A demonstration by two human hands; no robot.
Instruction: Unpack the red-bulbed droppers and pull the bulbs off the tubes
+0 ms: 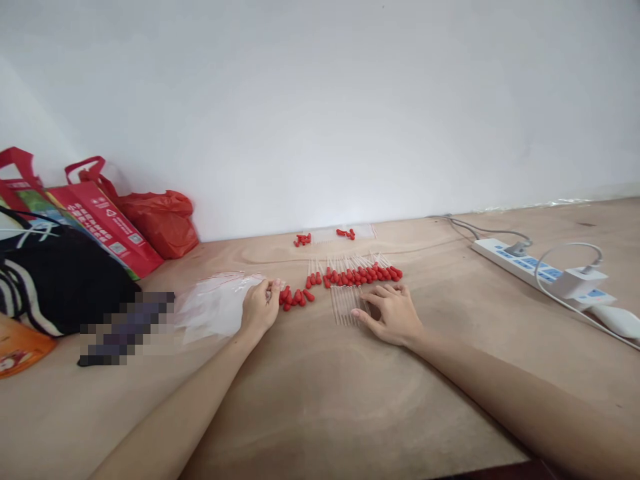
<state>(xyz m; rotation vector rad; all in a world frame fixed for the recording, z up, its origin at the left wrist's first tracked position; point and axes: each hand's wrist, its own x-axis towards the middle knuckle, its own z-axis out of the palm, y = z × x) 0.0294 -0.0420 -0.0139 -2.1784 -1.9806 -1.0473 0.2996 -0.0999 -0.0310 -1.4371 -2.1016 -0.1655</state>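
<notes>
Looking out over a wooden table (300, 413), running back to a plain pale wall (350, 120). Over on the left, spotting a red bag (167, 223), a tote (107, 227) beside it, and a black bag (75, 280) nearer in; across on the right, a white power strip (515, 265) with a charger (577, 283) plugged in.

Now to the middle: seeing a row of capped tubes (363, 275), just beyond and between the hands, red ends to the near side, slim stems pointing far. Right in front of that row, bare tubes (343, 308), side by side, next to the right hand (393, 313). Close by the left hand (259, 308), a small heap of loose bulbs (297, 299); farther left, clear bags (215, 305) lying flat.

And in on the hands! Left one curled, fingertips drawn together beside the heap; cannot tell whether fully closed or pinching something small. Right one half open, palm down, thumb apart from the fingers and laid on the bare tubes.
</notes>
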